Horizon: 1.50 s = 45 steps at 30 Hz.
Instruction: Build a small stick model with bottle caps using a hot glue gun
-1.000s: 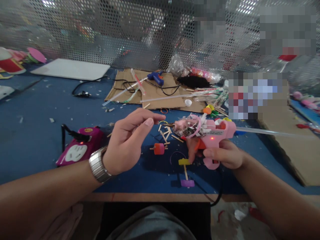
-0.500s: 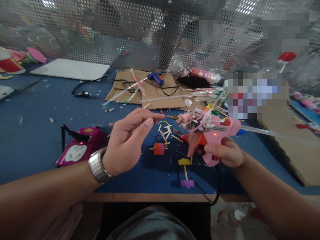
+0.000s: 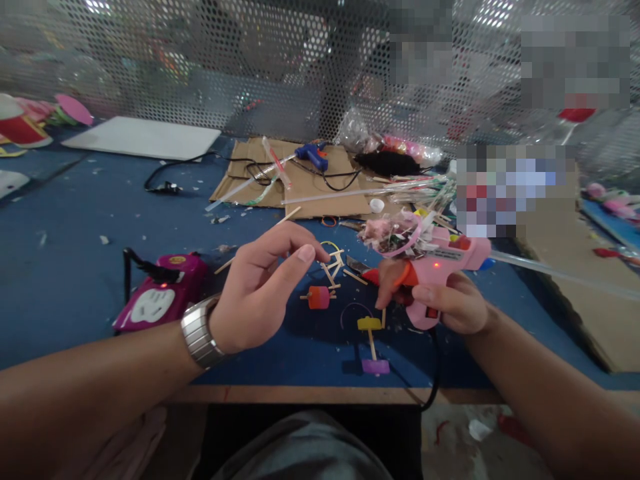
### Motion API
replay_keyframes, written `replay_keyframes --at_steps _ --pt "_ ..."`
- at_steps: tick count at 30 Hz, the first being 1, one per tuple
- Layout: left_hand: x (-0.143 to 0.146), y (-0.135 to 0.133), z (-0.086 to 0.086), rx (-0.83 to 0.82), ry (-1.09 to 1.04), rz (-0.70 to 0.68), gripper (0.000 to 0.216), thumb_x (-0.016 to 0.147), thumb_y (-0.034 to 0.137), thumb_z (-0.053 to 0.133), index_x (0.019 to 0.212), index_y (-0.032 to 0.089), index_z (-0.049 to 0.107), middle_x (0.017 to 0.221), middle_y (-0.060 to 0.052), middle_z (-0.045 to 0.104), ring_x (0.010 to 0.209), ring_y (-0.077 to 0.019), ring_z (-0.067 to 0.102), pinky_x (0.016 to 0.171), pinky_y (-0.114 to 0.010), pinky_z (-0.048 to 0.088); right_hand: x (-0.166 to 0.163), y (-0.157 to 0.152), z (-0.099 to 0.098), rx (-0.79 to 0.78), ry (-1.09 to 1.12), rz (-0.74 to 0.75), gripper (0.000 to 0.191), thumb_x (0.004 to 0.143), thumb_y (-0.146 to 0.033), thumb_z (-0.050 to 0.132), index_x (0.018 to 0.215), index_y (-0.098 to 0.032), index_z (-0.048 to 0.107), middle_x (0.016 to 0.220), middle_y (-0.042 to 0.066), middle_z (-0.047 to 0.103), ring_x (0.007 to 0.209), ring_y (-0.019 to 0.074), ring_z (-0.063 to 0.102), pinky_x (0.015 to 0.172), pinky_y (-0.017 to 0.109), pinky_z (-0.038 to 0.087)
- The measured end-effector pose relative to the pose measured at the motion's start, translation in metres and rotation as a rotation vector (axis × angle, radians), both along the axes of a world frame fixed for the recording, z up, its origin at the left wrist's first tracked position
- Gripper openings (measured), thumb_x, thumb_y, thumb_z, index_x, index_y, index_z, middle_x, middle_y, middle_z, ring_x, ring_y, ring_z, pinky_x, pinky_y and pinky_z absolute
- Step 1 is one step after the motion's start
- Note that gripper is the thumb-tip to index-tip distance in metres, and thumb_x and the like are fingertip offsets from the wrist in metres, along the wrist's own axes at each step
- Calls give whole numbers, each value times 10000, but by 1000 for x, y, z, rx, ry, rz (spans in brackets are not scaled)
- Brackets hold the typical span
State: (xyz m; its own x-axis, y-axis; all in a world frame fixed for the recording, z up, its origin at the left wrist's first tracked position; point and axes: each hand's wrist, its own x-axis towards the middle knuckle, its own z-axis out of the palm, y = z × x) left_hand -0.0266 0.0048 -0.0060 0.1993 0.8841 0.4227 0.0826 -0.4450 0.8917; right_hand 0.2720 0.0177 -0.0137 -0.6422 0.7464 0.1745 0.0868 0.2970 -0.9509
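Observation:
My right hand [image 3: 463, 303] is wrapped around a pink hot glue gun [image 3: 433, 270], one finger at its orange trigger. White and dark scraps cling round the gun's front, and a clear glue stick [image 3: 545, 263] runs out of its back. My left hand [image 3: 265, 287], wearing a metal watch [image 3: 201, 333], hovers with bent fingers; the thumb is apart from the index finger and nothing shows between them. By its fingertips lie several short wooden sticks [image 3: 334, 267]. Close by are an orange-pink roller [image 3: 319, 297] on a stick and a stick [image 3: 371, 345] joining yellow and purple discs.
A magenta power block [image 3: 160, 293] with a black plug sits at left. At the back, a blue glue gun [image 3: 313, 158] rests on cardboard [image 3: 330, 203]. A white board [image 3: 145, 138] lies far left, and another cardboard sheet [image 3: 565, 287] lies at right.
My left index finger has bent down and away from the glue gun's nozzle. The glue gun in my right hand has shifted slightly right.

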Motion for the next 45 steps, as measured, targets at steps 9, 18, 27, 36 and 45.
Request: replay_keyframes --at_steps 9,18,27,36,45 --pt "-2 1 -4 -8 -72 -7 376 1110 301 566 740 236 573 951 -72 628 915 -248 564 884 -444 467 -8 1 3 37 103 -18 429 1046 -531 645 989 -181 885 808 46 610 725 195 547 664 357 415" --pt "1 7 -8 -55 -205 -30 475 1169 352 477 765 262 709 985 -88 704 1073 -277 644 1065 -474 466 -9 6 2 40 221 -91 367 1036 -465 649 961 -165 848 819 79 670 723 196 525 646 358 456" --pt "2 8 -7 -73 -248 -16 387 1149 332 550 868 272 809 960 -64 729 1047 -253 660 1013 -420 506 -8 6 3 14 202 -84 407 1031 -497 672 975 -151 881 823 78 662 693 185 503 645 362 453" --pt "-1 7 -10 -167 -191 -3 254 1127 279 610 1006 269 834 1062 -44 797 1051 -214 714 1020 -386 536 -7 8 2 100 214 -75 442 1022 -506 633 985 -148 890 824 91 681 684 198 547 620 365 463" --pt "8 4 0 -228 -117 3 190 874 154 886 1031 228 809 1007 -26 869 981 -196 844 865 -296 681 -11 7 4 91 191 -91 457 1019 -554 638 905 -176 867 769 74 647 674 199 542 614 364 411"
